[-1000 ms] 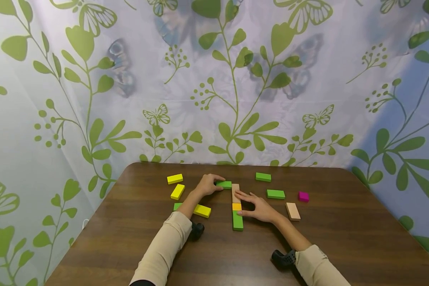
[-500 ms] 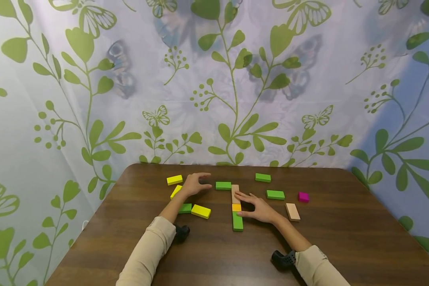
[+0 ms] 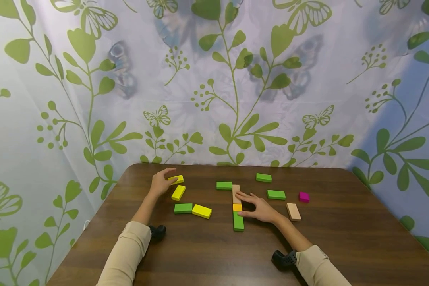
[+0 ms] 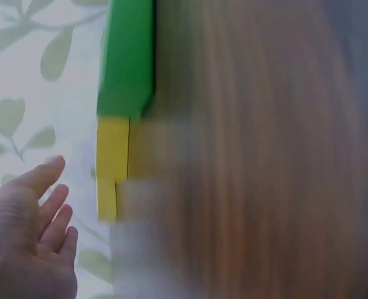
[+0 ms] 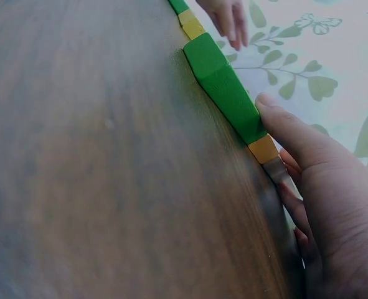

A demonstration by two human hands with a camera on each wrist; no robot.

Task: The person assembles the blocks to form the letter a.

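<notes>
Brown wood-grain tabletop [image 3: 207, 250]: a pale block [image 3: 235, 189], an orange block [image 3: 237, 207] and a green block [image 3: 238, 223], all flat-faced, lie on it end to end. Right hand [image 3: 260, 208]: thumb spread from the fingers, fingers on the pale block, thumb at the green block. Left hand [image 3: 159, 183]: thumb and fingers parted at a yellow block [image 3: 179, 179], holding nothing; contact cannot be told.

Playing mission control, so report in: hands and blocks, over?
Left hand beside back yellow block, holding nothing. Right hand touching left beige block, nearest green block. Nothing seems in left hand's way.
</notes>
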